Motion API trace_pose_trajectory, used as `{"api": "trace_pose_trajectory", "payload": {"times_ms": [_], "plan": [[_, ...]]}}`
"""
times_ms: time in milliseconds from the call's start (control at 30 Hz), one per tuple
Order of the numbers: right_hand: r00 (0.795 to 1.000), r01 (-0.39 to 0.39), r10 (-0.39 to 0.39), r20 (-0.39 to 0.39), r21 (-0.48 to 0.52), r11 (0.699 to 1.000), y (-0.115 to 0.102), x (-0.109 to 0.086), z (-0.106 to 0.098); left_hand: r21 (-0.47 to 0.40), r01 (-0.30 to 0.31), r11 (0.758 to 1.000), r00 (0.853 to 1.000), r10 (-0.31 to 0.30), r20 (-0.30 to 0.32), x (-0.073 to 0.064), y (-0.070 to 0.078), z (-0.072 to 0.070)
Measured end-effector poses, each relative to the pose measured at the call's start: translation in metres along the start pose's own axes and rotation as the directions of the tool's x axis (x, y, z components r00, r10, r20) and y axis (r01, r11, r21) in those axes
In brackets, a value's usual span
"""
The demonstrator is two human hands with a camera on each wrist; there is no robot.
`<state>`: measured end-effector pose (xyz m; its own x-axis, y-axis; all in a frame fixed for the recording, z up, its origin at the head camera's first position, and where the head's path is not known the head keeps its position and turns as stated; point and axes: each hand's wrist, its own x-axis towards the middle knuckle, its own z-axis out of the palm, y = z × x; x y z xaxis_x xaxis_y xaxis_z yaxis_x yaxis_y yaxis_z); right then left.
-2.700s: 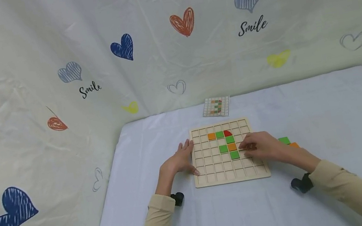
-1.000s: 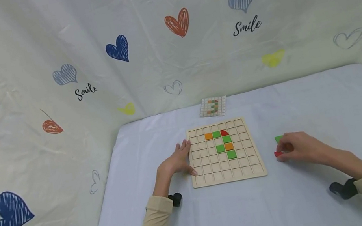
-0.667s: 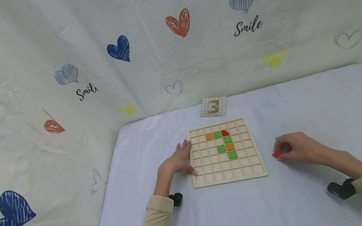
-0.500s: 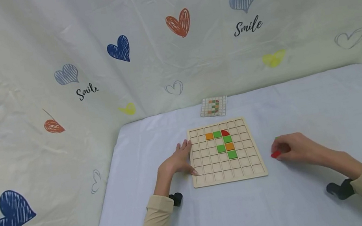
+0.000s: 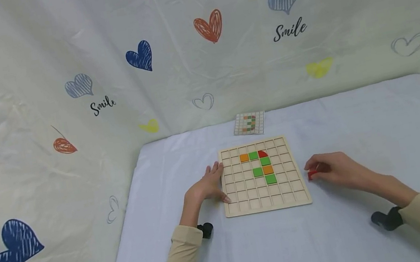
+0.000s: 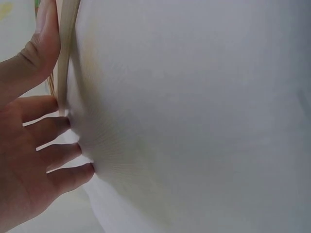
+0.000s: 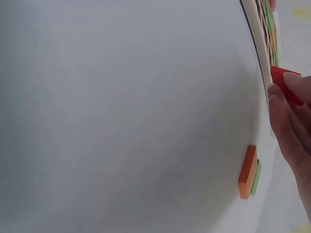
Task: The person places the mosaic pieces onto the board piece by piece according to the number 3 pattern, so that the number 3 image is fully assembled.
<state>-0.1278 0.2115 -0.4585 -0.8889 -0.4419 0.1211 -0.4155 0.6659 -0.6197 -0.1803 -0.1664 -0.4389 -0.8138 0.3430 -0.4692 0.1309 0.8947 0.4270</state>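
A wooden grid board [image 5: 248,208] lies on the white-covered table with several orange, green and red tiles set in its cells. My left hand [image 5: 206,187] rests along the board's left edge with fingers spread, thumb low on the edge. Just off the board's right edge, my right hand [image 5: 335,168] pinches a red tile [image 5: 311,175] between thumb and fingers. The right wrist view shows this red tile [image 7: 285,86] close to the board's side. Behind the board lies a pattern card [image 5: 249,124] printed with a coloured grid figure.
In the right wrist view an orange tile [image 7: 248,172] and a green tile [image 7: 256,177] lie on the table; in the head view the right hand hides them. A white cloth backdrop [image 5: 170,91] with printed hearts stands behind the table.
My right hand first moved from the board to the loose tiles at the right, took up a red tile, and has now carried it left towards the board. My left hand has stayed put.
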Motion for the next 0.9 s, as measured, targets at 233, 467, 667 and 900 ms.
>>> {"api": "trace_pose_trajectory", "payload": {"times_ms": [233,467,667,900], "plan": [[0.999,0.001,-0.005,0.050,0.082,0.997,-0.010,0.008,0.007,0.000,0.004,1.000,1.000,-0.004,-0.001,0.002,0.000,0.001],[0.996,0.042,-0.052,0.074,0.131,0.991,-0.017,0.018,0.015,-0.001,0.011,1.000,1.000,-0.011,-0.004,0.004,-0.001,0.002],[0.995,0.013,-0.027,0.101,0.135,0.991,-0.025,0.028,0.025,-0.004,0.020,1.000,1.000,-0.020,-0.005,0.003,-0.001,0.001],[0.992,0.003,-0.021,0.121,0.152,0.988,-0.032,0.036,0.034,-0.004,0.017,1.000,1.000,-0.017,-0.004,0.004,-0.002,0.002]]}}
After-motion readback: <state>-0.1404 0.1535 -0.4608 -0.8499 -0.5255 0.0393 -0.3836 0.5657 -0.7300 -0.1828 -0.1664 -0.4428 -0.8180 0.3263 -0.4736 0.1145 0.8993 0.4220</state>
